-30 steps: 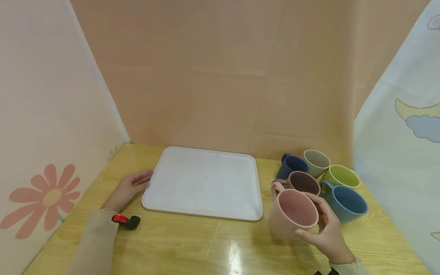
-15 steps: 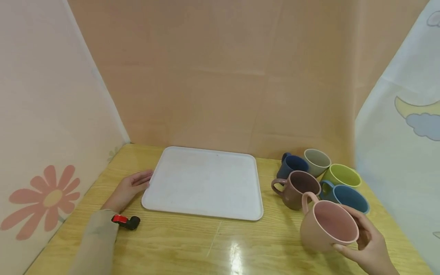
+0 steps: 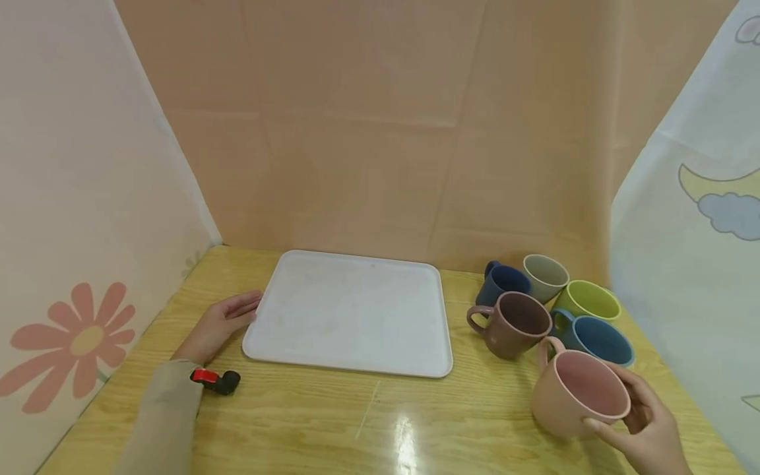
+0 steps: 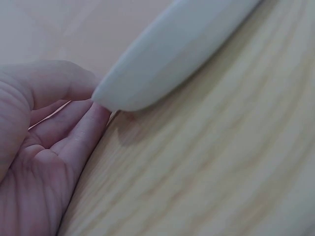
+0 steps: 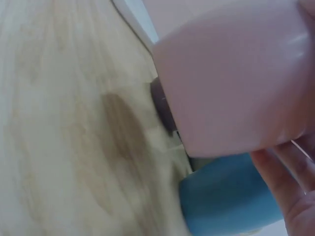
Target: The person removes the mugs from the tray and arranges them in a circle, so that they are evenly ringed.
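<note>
At the right of the head view, my right hand [image 3: 644, 419] grips a pink mug [image 3: 564, 406] by the side opposite its handle, thumb near the rim. In the right wrist view, the pink mug [image 5: 231, 83] is held above the wood, with a shadow below it. My left hand [image 3: 222, 324] lies at the left edge of a white tray [image 3: 350, 313], its fingers extended. Seen in the left wrist view, the left fingertips [image 4: 98, 110] are right at the rim of the tray [image 4: 162, 59].
Beside the pink mug stand a brown mug [image 3: 510, 336] and a blue mug [image 3: 596, 343]. Behind them are a navy mug [image 3: 495, 290], a beige cup [image 3: 549, 287] and a lime green mug [image 3: 578, 305]. An orange-brown sheet [image 3: 368, 132] hangs behind the wooden table [image 3: 297, 422].
My right hand has carried the pink mug rightward and toward me, away from the brown mug, whose handle now shows fully. The left hand and tray stay in place.
</note>
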A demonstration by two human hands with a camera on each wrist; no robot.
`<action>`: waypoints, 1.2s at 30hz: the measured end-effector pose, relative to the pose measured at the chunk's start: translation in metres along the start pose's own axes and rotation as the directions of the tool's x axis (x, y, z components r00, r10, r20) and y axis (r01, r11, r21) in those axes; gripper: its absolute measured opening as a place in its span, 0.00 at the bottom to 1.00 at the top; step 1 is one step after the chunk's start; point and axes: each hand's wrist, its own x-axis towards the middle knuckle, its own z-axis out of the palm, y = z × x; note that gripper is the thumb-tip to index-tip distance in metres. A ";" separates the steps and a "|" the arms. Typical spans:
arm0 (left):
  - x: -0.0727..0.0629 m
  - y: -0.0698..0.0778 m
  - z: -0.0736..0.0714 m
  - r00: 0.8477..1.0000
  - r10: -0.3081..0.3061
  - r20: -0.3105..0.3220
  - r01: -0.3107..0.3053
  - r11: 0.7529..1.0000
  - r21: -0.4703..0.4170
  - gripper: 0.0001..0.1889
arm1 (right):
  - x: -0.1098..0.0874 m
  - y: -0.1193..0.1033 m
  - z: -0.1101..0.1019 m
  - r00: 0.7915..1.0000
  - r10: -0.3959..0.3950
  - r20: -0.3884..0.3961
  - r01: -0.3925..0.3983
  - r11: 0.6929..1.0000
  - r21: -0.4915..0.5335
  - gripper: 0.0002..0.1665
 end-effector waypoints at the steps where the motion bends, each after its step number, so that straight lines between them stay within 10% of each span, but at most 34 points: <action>1: 0.000 0.001 0.000 1.000 0.000 -0.001 0.000 1.000 -0.001 0.31 | -0.001 0.001 0.001 0.999 0.024 -0.029 -0.024 0.999 -0.023 0.54; 11: 0.007 0.001 0.003 1.000 0.009 0.021 -0.009 1.000 -0.027 0.31 | -0.004 0.010 0.011 0.944 0.250 -0.217 -0.285 0.946 -0.152 0.49; 24: -0.003 -0.002 0.004 1.000 -0.015 0.025 0.015 1.000 0.010 0.33 | -0.013 0.013 0.025 0.907 0.332 -0.258 -0.365 0.927 -0.090 0.48; 31: -0.004 0.001 0.001 1.000 0.001 0.008 -0.001 1.000 0.021 0.32 | -0.004 0.007 0.041 0.893 0.293 -0.341 -0.426 0.792 -0.437 0.51; 36: -0.002 0.002 0.001 1.000 0.001 0.001 -0.001 1.000 0.013 0.32 | 0.001 0.006 0.046 0.868 0.289 -0.403 -0.461 0.769 -0.442 0.50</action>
